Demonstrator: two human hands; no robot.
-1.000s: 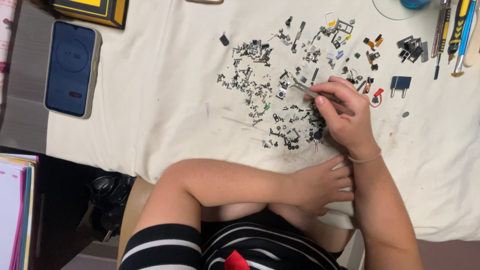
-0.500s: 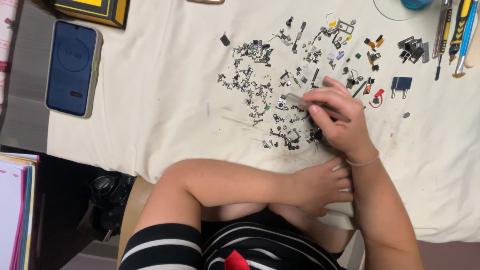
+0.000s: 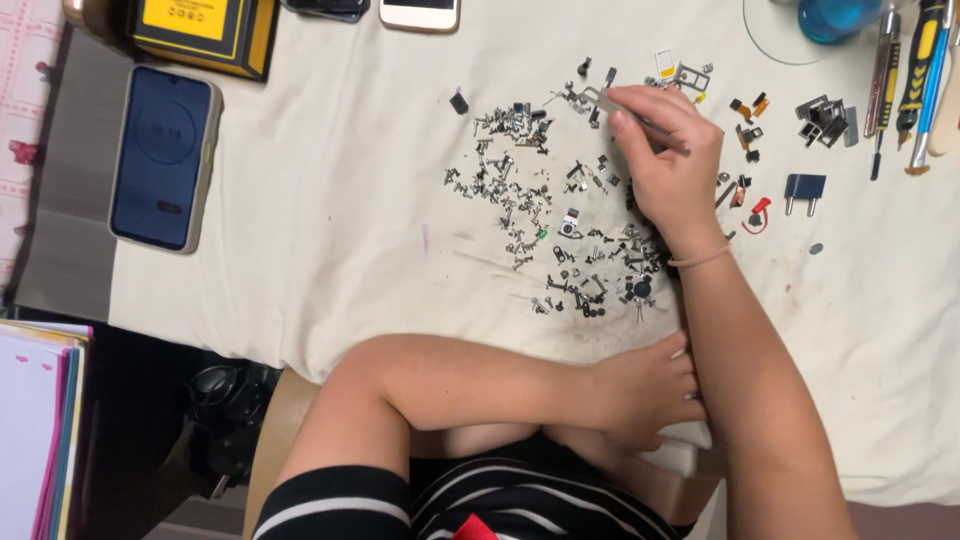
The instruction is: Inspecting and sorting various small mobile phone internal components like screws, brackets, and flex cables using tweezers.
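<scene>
Head view: right hand (image 3: 668,160) closed around metal tweezers (image 3: 630,115), tips at the upper edge of the scattered screws (image 3: 530,205) on the white cloth (image 3: 330,230). Left hand (image 3: 645,390) rests loosely open, empty, at the table's near edge. Phone (image 3: 163,157) lies far left.

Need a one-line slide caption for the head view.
Right hand holds tweezers over scattered tiny screws and parts on a white cloth.
</scene>
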